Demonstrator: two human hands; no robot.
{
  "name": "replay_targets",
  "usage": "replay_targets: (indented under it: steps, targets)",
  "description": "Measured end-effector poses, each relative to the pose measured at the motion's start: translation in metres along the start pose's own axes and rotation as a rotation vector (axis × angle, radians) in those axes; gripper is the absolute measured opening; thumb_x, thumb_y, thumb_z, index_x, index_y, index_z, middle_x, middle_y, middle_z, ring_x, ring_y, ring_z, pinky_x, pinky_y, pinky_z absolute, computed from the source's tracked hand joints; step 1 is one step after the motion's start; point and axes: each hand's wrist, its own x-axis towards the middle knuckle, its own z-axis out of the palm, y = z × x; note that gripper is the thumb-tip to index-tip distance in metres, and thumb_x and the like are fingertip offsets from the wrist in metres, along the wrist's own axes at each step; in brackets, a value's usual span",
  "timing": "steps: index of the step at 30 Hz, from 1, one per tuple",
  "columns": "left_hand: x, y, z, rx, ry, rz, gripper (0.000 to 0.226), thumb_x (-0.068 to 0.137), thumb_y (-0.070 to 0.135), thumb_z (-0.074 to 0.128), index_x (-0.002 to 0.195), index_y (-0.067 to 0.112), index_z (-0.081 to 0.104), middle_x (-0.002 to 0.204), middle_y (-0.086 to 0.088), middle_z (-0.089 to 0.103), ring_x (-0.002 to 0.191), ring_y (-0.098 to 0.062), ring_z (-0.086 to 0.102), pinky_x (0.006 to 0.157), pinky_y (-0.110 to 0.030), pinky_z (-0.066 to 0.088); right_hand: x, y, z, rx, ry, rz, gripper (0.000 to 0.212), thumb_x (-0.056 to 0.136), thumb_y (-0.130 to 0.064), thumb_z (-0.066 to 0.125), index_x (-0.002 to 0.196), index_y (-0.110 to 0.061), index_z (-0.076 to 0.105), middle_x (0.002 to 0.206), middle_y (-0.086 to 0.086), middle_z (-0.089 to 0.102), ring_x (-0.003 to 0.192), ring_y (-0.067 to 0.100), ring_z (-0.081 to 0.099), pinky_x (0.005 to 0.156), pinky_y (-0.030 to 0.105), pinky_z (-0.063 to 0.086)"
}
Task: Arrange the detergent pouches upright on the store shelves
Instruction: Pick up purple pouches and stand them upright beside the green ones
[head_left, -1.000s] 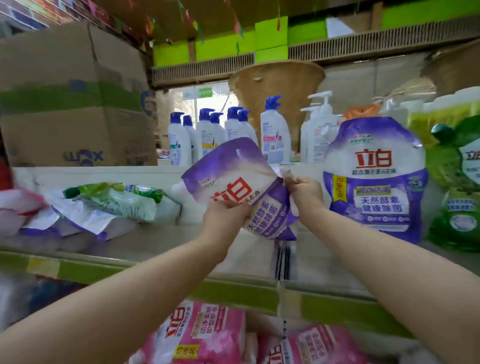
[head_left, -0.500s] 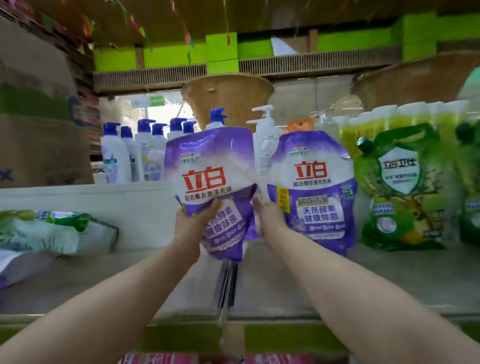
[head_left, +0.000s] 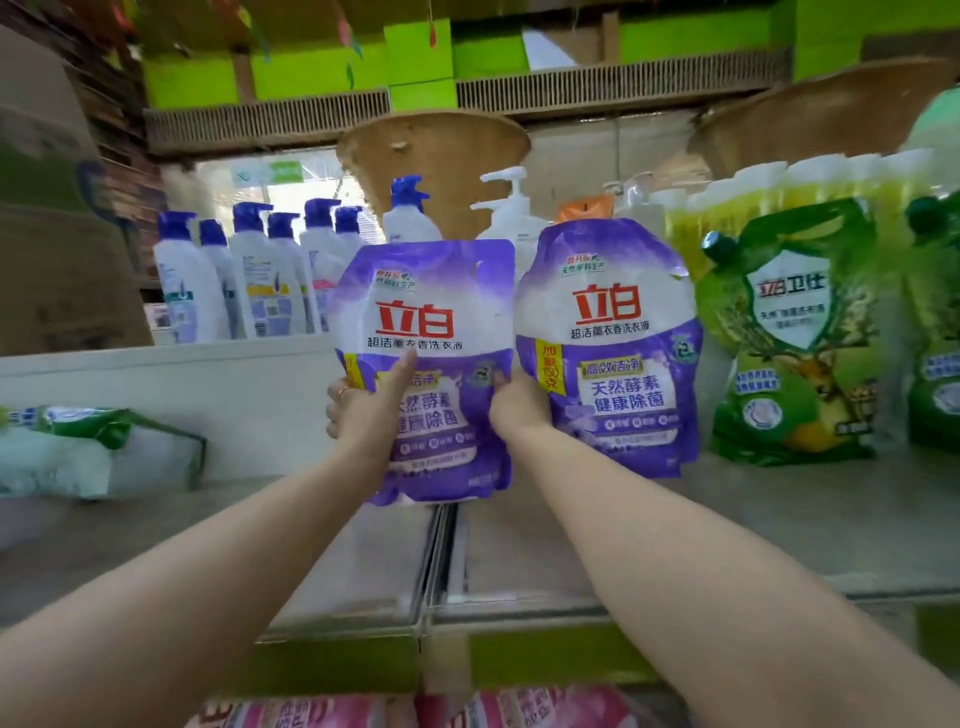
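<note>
Left hand (head_left: 363, 410) & right hand (head_left: 514, 402) both grip purple pouch (head_left: 426, 332), upright. Its base sits on shelf (head_left: 779, 519), just left of 2nd purple pouch (head_left: 608, 343).

White pump bottles (head_left: 244, 280) with blue tops stand in a row behind a low white divider (head_left: 171, 400). A taller white pump bottle (head_left: 511, 218) stands right of them. Two woven baskets (head_left: 436, 150) hang upside down above. A cardboard box (head_left: 57, 249) sits at far left.
</note>
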Motion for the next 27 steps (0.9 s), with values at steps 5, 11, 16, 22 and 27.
replay_targets:
  steps: [5,11,16,22,27]
  targets:
    - [0.002,-0.023,-0.024,-0.114,-0.297,-0.129,0.072,0.057,0.018,0.087,0.113,0.005,0.044,0.118,-0.013,0.06,0.066,-0.02,0.07,0.049,-0.033,0.058,0.001,-0.008,-0.004,0.021,0.075,0.032,0.042,0.103,-0.025,0.028,0.118,0.004,0.055,0.127,0.023,0.056,0.117,0.035,0.052,0.084,0.033,0.04]
    - [0.004,-0.039,-0.037,0.219,-0.425,-0.171,0.09,0.041,0.042,0.091,0.118,0.014,0.054,0.113,-0.002,0.067,0.09,-0.016,0.064,0.072,-0.027,0.053,-0.007,-0.012,-0.009,-0.191,0.067,0.029,0.042,0.102,-0.025,0.028,0.116,0.003,0.055,0.123,0.02,0.059,0.113,0.035,0.056,0.078,0.032,0.041]
    - [0.011,-0.043,-0.028,0.194,-0.385,-0.251,0.08,0.06,0.023,0.087,0.126,0.007,0.044,0.11,-0.013,0.062,0.068,-0.016,0.054,0.037,-0.018,0.046,-0.022,-0.011,-0.015,-0.527,-0.05,-0.122,0.028,0.096,-0.024,0.043,0.108,-0.003,0.058,0.115,0.016,0.061,0.106,0.033,0.058,0.075,0.031,0.044]
    - [0.022,-0.049,-0.016,0.153,-0.306,-0.25,0.089,0.045,0.027,0.092,0.12,0.005,0.05,0.121,-0.021,0.057,0.069,-0.024,0.063,0.039,-0.024,0.051,-0.022,-0.005,0.001,-0.576,-0.233,-0.097,0.066,0.087,-0.014,0.058,0.141,0.001,0.022,0.143,0.025,0.025,0.13,0.037,0.034,0.103,0.04,0.035]
    - [0.03,-0.046,-0.009,0.124,-0.324,-0.263,0.081,0.054,0.017,0.09,0.123,0.004,0.049,0.119,-0.02,0.061,0.076,-0.024,0.061,0.043,-0.029,0.051,-0.01,0.004,0.021,-0.833,-0.14,-0.145,0.08,0.087,-0.015,0.054,0.145,0.004,0.002,0.149,0.026,0.024,0.132,0.033,0.037,0.115,0.045,0.011]
